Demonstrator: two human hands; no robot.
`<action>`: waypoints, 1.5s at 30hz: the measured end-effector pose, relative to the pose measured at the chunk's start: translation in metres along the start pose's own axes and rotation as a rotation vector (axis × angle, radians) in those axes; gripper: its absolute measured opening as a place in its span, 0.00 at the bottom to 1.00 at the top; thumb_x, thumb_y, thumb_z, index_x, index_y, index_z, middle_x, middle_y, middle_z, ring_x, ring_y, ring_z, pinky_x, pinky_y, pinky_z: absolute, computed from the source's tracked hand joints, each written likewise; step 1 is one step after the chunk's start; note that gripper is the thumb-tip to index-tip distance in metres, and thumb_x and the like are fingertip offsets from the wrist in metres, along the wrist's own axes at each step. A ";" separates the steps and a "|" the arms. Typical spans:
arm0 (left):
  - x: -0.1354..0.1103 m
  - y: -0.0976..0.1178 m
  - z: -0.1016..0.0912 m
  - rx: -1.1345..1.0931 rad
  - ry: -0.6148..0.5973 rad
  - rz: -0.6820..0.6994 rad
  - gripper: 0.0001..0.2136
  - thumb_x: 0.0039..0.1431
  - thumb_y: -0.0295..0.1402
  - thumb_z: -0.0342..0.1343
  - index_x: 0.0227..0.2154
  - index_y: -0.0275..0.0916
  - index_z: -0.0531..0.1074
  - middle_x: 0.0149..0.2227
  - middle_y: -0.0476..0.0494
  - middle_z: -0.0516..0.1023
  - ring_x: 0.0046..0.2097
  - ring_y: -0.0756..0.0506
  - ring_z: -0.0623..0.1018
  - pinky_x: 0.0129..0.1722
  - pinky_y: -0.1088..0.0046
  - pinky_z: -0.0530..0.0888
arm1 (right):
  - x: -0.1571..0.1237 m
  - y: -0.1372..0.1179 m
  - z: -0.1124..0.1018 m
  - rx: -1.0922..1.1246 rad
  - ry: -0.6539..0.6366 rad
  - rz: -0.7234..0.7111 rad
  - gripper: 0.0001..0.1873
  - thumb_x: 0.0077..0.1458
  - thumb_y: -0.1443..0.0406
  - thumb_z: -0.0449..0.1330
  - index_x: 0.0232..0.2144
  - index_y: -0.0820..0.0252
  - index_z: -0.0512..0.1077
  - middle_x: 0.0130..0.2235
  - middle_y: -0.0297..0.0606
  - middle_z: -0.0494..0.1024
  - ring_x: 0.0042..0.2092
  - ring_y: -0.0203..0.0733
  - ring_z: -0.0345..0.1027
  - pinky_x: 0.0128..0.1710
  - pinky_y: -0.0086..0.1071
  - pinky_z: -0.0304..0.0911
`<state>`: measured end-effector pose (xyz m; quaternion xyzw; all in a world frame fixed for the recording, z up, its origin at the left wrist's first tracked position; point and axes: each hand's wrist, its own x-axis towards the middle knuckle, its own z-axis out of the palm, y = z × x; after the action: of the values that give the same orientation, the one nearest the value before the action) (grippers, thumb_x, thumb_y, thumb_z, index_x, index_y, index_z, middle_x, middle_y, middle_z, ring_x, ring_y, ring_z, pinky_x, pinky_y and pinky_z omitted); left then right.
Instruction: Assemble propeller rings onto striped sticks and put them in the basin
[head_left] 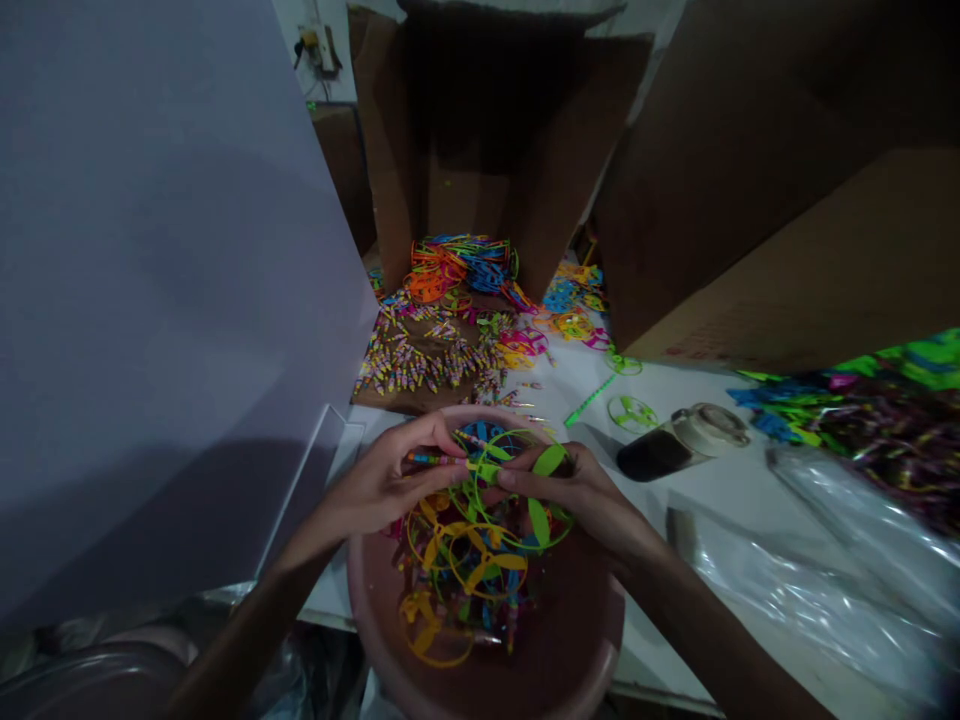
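Over a pink basin (360,600), my left hand (390,475) pinches a thin stick with a colourful printed pattern (431,459). My right hand (559,485) grips a green propeller ring (538,522) by its hub, fingers closed. The stick's tip meets the green hub between the two hands; whether it is seated inside I cannot tell. Below them in the basin lie yellow propeller rings (480,560), with blue and pink pieces among them.
An open cardboard box (465,200) stands behind a heap of small patterned sticks (420,365) and coloured rings (439,275). To the right are a dark-filled bottle (660,448), a green stick (589,401), a loose green ring (632,412) and clear plastic bags (810,600). A large pale panel (165,300) blocks the left.
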<state>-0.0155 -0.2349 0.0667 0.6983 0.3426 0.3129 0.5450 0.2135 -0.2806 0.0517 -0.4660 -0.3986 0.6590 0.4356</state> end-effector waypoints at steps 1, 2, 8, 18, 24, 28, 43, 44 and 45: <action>0.000 0.000 0.000 0.018 -0.009 0.019 0.06 0.62 0.36 0.62 0.34 0.41 0.72 0.38 0.47 0.76 0.41 0.47 0.77 0.41 0.71 0.75 | 0.000 0.000 0.000 -0.021 -0.008 0.004 0.05 0.49 0.61 0.73 0.30 0.53 0.84 0.27 0.36 0.83 0.23 0.38 0.71 0.23 0.30 0.66; 0.000 -0.001 -0.001 0.038 -0.017 0.042 0.05 0.62 0.35 0.61 0.34 0.41 0.72 0.38 0.48 0.76 0.41 0.47 0.77 0.41 0.71 0.74 | -0.001 0.000 0.001 -0.046 -0.020 0.010 0.05 0.50 0.60 0.72 0.30 0.53 0.84 0.28 0.37 0.84 0.22 0.37 0.70 0.23 0.30 0.66; 0.001 -0.008 -0.002 0.197 -0.038 0.138 0.05 0.64 0.36 0.59 0.36 0.41 0.72 0.40 0.46 0.77 0.42 0.46 0.77 0.44 0.69 0.73 | 0.001 -0.002 0.006 -0.142 -0.019 -0.057 0.09 0.49 0.57 0.72 0.26 0.55 0.84 0.27 0.38 0.83 0.22 0.37 0.70 0.24 0.31 0.65; -0.005 -0.005 -0.002 0.207 -0.013 0.117 0.05 0.63 0.36 0.60 0.34 0.42 0.72 0.37 0.46 0.77 0.40 0.46 0.76 0.40 0.70 0.72 | -0.001 0.001 0.007 -0.236 -0.026 -0.055 0.13 0.52 0.53 0.70 0.26 0.57 0.83 0.27 0.41 0.83 0.22 0.37 0.68 0.23 0.32 0.62; -0.004 -0.008 -0.003 0.212 -0.051 0.063 0.08 0.65 0.38 0.58 0.33 0.41 0.71 0.34 0.48 0.76 0.37 0.47 0.74 0.35 0.73 0.70 | -0.004 0.003 0.011 -0.269 0.034 -0.108 0.10 0.49 0.55 0.71 0.25 0.55 0.83 0.27 0.38 0.83 0.24 0.38 0.69 0.26 0.33 0.66; -0.002 -0.013 -0.002 0.180 -0.083 0.024 0.08 0.65 0.39 0.57 0.33 0.41 0.71 0.34 0.48 0.76 0.36 0.47 0.74 0.34 0.73 0.70 | -0.006 0.002 0.012 -0.271 0.044 -0.109 0.10 0.49 0.56 0.71 0.25 0.56 0.83 0.25 0.37 0.82 0.23 0.37 0.68 0.25 0.32 0.64; 0.001 -0.011 0.005 0.226 -0.165 0.040 0.08 0.67 0.37 0.53 0.33 0.40 0.69 0.33 0.48 0.72 0.36 0.46 0.71 0.36 0.71 0.68 | -0.007 0.018 0.011 -0.293 0.058 -0.153 0.10 0.51 0.56 0.70 0.26 0.55 0.83 0.24 0.35 0.79 0.24 0.36 0.67 0.25 0.29 0.62; 0.001 -0.012 0.006 0.262 -0.153 0.047 0.08 0.67 0.38 0.53 0.34 0.40 0.69 0.34 0.47 0.73 0.37 0.45 0.72 0.38 0.69 0.68 | -0.007 0.019 0.010 -0.294 0.061 -0.163 0.10 0.52 0.56 0.70 0.26 0.55 0.83 0.25 0.35 0.80 0.25 0.36 0.68 0.25 0.29 0.62; 0.001 -0.013 0.007 0.295 -0.138 0.051 0.08 0.68 0.38 0.53 0.35 0.40 0.70 0.35 0.46 0.74 0.39 0.45 0.73 0.40 0.68 0.68 | -0.007 0.019 0.009 -0.290 0.065 -0.168 0.10 0.52 0.56 0.70 0.26 0.55 0.83 0.25 0.35 0.80 0.25 0.37 0.68 0.26 0.29 0.63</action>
<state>-0.0109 -0.2355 0.0524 0.7991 0.3287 0.2241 0.4508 0.2020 -0.2937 0.0377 -0.5103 -0.5126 0.5404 0.4299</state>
